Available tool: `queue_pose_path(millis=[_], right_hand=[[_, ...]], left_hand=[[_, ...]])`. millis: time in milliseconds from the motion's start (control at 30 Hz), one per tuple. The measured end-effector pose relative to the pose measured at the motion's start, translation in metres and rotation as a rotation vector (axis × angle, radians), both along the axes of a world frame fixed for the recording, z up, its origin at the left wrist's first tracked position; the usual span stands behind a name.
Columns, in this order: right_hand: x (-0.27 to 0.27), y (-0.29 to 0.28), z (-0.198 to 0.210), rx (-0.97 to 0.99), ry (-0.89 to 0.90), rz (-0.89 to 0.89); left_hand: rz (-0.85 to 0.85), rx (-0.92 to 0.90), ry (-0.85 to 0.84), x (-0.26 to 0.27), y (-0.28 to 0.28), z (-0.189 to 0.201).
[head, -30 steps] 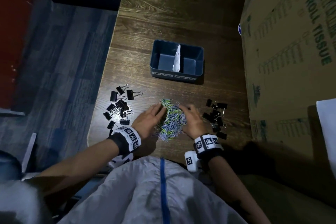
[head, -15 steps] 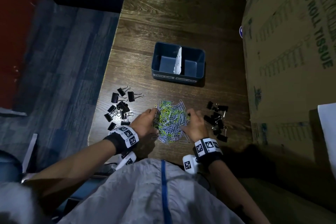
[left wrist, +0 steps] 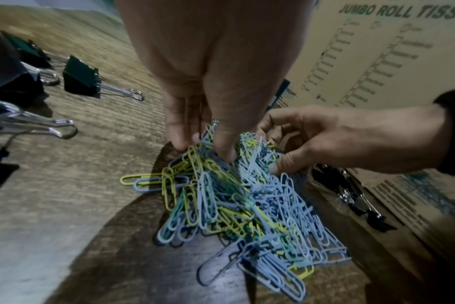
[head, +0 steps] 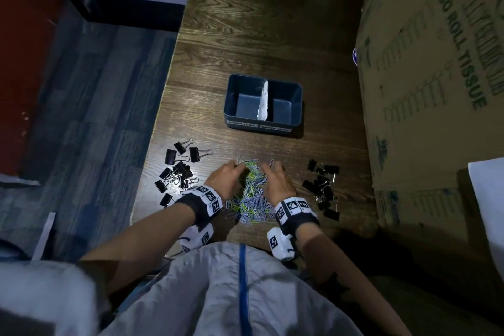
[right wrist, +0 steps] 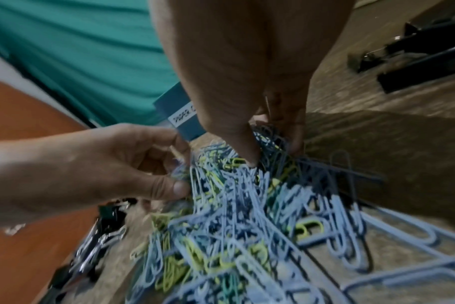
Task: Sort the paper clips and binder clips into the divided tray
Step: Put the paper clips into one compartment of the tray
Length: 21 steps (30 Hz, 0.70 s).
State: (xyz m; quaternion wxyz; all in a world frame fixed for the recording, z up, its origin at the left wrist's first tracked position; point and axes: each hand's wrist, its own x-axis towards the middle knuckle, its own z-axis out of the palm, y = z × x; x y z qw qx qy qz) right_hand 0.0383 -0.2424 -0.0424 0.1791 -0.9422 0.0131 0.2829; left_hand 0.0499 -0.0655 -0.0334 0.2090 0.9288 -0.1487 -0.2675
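Now both hands [head: 252, 181] tighter round paper clips [head: 252, 199]

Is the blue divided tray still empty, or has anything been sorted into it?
Empty: both compartments of the blue divided plastic tray show bare floor either side of the white divider.

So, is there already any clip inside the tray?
No, both compartments of the tray show only bare floor, one on each side of the white divider.

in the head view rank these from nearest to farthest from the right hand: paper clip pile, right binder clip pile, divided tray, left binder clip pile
1. Paper clip pile: touching the right hand, on its left.
2. Right binder clip pile: just to its right.
3. Divided tray and left binder clip pile: farther, too close to call.
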Motion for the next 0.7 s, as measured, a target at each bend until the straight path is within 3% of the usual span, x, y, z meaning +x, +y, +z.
queue_pose_path(millis=[467,700], right_hand=[[0.006,-0.024,0.028,-0.035,-0.08,-0.039],[0.006,-0.018,0.046,0.114,-0.131,-0.175]], left_hand=[[-0.025,-0.227,-0.167,0.009,0.026,0.022],[0.031,-0.375,-0.235,0.047,0.024,0.063]])
